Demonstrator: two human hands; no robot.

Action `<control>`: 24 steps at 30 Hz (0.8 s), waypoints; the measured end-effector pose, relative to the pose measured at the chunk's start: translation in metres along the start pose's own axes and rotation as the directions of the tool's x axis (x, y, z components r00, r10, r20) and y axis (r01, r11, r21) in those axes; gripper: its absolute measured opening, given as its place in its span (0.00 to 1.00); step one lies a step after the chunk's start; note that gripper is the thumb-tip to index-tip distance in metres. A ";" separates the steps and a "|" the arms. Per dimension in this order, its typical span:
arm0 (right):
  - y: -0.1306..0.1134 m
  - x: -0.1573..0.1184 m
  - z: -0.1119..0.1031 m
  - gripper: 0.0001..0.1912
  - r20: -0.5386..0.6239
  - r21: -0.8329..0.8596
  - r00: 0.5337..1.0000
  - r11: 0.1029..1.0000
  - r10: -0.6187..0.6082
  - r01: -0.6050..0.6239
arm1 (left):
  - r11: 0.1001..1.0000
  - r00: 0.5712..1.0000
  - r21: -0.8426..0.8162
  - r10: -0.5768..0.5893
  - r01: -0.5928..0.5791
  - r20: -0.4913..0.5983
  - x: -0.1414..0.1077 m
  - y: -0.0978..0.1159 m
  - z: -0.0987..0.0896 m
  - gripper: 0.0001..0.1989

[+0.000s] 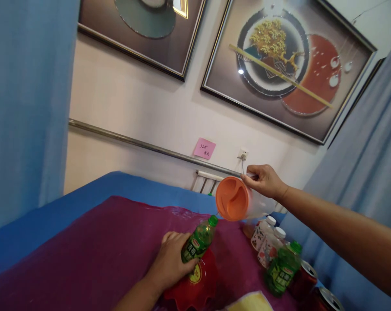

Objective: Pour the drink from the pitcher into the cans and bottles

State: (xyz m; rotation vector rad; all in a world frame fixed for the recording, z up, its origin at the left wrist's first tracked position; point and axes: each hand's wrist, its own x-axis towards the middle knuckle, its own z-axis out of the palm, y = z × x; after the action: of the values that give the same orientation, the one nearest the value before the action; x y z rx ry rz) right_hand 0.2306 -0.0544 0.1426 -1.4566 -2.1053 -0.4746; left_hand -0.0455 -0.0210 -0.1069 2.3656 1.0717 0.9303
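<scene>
My left hand [172, 261] is wrapped round a green drink bottle [200, 239] with a green cap, tilted a little to the right. The bottle is over a red scalloped dish [198, 287] with a yellow emblem; I cannot tell whether they touch. My right hand [263, 179] grips the handle of a clear plastic pitcher [258, 205] with an orange lid [232, 198]. Held up in the air, the pitcher is tipped on its side, its lid facing left towards me, above and right of the green bottle.
On the right of the purple cloth [118, 255] stand two flower-patterned bottles [269, 248], another green bottle [282, 268] and drink cans [307, 278]. A yellow cloth-like item [252, 302] lies in front. Behind are a metal rail [134, 140] and a wall socket [243, 154]; blue curtains [27, 108] hang at both sides.
</scene>
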 end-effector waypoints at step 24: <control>0.001 0.000 0.000 0.22 0.010 -0.001 1.000 1.000 0.008 -0.008 | 1.000 1.000 -0.007 0.002 -0.002 0.006 0.000 0.000 0.000 0.22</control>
State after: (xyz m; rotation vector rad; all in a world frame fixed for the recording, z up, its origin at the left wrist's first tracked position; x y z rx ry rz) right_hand 0.2311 -0.0536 0.1424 -1.4710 -2.1066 -0.4663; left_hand -0.0455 -0.0208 -0.1074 2.3631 1.0623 0.9257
